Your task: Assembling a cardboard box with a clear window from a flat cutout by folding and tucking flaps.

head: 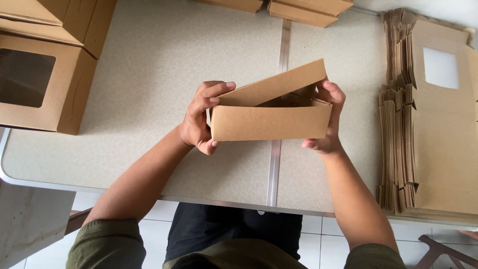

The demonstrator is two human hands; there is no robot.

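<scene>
Two hands grip the half-folded brown cardboard box [271, 119] above the speckled counter [149, 74]: my left hand [199, 119] fingers pinch its end, my right hand [326, 119] presses the opposite flap. I'd keep corners square.

Cardboard box [271, 121] between both hands

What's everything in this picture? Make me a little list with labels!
Left hand: grips the left end of a brown cardboard box
Right hand: grips the box's right end
Box lid flap: half raised, tilted
Table: pale, speckled
Far left: finished window boxes
Right: stack of flat box blanks
</scene>
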